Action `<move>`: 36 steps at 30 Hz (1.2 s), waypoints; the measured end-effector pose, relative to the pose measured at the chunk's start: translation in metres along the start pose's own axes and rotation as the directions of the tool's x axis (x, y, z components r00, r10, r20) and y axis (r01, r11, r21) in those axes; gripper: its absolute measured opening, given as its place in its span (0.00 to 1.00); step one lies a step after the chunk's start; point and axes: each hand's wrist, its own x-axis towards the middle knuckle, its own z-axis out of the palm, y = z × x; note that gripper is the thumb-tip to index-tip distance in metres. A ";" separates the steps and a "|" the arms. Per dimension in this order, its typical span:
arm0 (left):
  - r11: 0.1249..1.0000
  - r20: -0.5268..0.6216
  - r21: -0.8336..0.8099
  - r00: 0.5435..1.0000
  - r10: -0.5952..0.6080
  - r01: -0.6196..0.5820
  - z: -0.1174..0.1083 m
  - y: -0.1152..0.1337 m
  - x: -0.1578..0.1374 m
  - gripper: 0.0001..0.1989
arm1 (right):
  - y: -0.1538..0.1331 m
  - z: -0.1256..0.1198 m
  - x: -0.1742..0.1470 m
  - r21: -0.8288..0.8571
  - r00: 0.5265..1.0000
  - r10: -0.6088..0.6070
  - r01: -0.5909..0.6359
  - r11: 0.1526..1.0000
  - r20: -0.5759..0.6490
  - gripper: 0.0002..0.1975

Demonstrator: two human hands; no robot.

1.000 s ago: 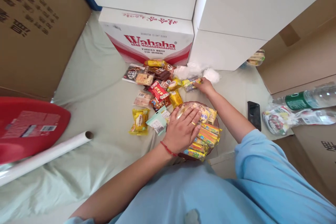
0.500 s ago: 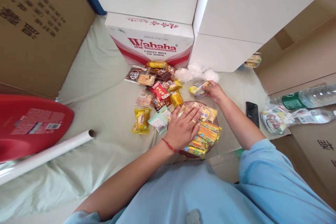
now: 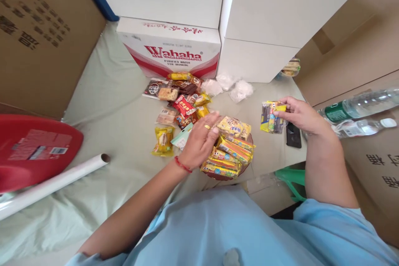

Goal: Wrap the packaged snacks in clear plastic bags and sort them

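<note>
My right hand pinches a snack packet with yellow and dark printing, held out to the right of the plate. My left hand has its fingers stretched out and rests against the left side of the round reddish-brown plate. On that plate several yellow stick-shaped snack packets lie side by side. Behind them are pale yellow biscuit packets. A pale green packet is partly hidden behind my left hand.
Mixed snacks, including a red packet and yellow packets, lie left of the plate. Behind them stands a Wahaba-style water carton marked Wahaha. Crumpled white plastic, a black phone-like object and bottles are around the right side.
My right hand has carried the packet to the right, away from the white plastic. My left hand has slid left off the biscuit packets to the plate's side.
</note>
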 end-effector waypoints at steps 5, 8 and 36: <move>0.980 -0.288 -0.100 0.938 -0.194 0.172 -0.014 -0.008 -0.006 0.24 | -0.045 0.071 -0.024 0.131 0.897 -0.242 0.207 0.970 0.371 0.19; 0.987 -0.356 -0.027 0.921 -0.158 0.159 -0.018 -0.011 -0.014 0.22 | -0.042 0.130 -0.031 0.026 0.872 -0.313 0.328 0.944 0.375 0.16; 0.911 0.350 0.369 0.935 0.049 -0.186 0.026 0.025 -0.001 0.24 | 0.094 0.154 -0.105 0.407 0.908 0.350 -0.416 0.813 0.229 0.28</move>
